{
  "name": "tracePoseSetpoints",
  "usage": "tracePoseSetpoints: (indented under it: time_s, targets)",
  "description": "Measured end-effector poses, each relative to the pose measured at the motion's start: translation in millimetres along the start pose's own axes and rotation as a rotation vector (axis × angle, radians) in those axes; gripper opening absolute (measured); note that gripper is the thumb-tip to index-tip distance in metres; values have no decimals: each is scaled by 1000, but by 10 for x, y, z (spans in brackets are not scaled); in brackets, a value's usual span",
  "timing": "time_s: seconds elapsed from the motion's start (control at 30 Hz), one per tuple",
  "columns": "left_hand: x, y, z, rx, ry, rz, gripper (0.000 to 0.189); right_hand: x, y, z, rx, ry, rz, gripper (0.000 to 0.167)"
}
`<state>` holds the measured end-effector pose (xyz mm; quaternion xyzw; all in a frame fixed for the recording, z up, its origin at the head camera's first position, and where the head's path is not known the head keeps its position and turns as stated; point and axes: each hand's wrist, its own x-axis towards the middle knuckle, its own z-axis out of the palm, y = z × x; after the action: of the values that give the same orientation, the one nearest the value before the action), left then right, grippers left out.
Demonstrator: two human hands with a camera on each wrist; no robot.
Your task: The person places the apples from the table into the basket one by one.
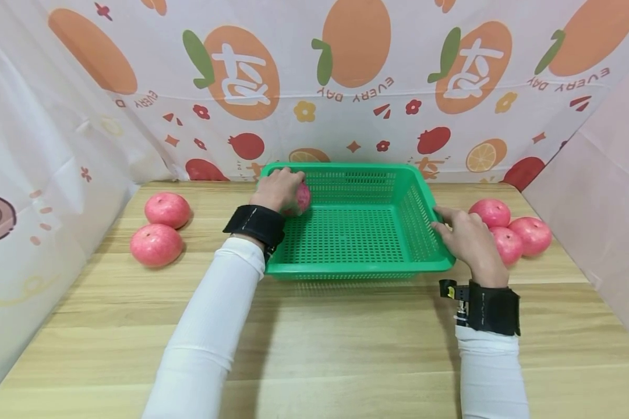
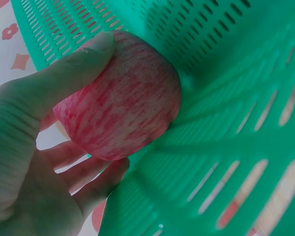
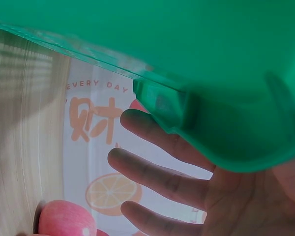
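While a red-streaked apple [image 2: 130, 101] is grasped by the grip of the left hand [image 1: 275, 191], it is kept within a green basket [image 1: 359, 268], near the left rear corner and the slotted walls. The thumb [image 2: 81, 64] is laid across the apple, and the opposite side is met by the fingers [image 2: 105, 184]; whether the basket's floor is touched by the fruit cannot be told. At the basket's right end, the rim is touched by the right hand [image 1: 469, 241], whose grip is relaxed, the fingers being held straight and spread on the outer side. The basket is set upright on a wood-grained worktop [image 1: 356, 355]. To its left, two pink-red apples [image 1: 156, 245] are placed one behind the other; to its right, three more apples [image 1: 532, 235] are clustered close behind the right hand. Black wristbands [image 1: 494, 308] are worn over white sleeves [image 1: 194, 337]. The worktop is backed by a white curtain [image 1: 300, 58], on which fruit, flowers and lettering are printed.
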<state>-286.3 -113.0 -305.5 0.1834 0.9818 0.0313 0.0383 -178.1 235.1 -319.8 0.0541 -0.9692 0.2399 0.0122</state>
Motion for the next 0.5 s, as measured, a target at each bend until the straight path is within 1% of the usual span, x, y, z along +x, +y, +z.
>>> tracePoseSetpoints:
  time_s: [0.2,0.5]
  targets:
    - [-12,16,-10,-23,-28,-11,78,2,-11,-7,-2,-9,6,50]
    - [19,20,-5,-5,-46,-4,76,5,5,1,7,-1,-1,50]
